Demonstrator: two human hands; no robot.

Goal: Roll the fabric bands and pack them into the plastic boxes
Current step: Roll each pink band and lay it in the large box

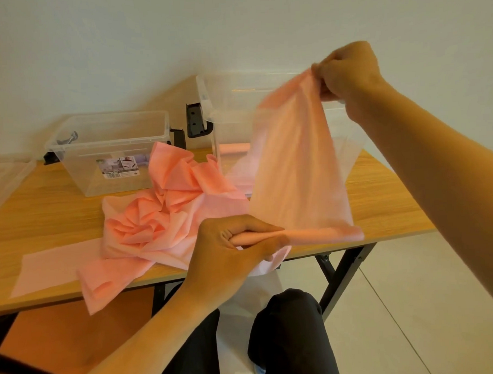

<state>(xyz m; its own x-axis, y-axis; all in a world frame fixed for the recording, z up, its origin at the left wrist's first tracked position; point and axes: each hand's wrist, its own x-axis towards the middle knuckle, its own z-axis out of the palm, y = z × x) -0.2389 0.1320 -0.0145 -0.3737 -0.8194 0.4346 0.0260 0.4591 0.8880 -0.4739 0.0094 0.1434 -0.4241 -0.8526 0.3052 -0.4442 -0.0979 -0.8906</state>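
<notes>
A pink fabric band hangs stretched in the air between my two hands. My right hand pinches its top end, raised in front of the right plastic box. My left hand grips the rolled lower end near the table's front edge. A crumpled heap of pink fabric bands lies on the wooden table. The right box is clear and holds a pink roll at its bottom. The left plastic box is clear too, with a label on its front.
Black latch handles hang on the boxes' sides. A clear lid lies at the table's far left. A flat pink strip reaches the front left edge. My dark-trousered knees sit below the table, on a tiled floor.
</notes>
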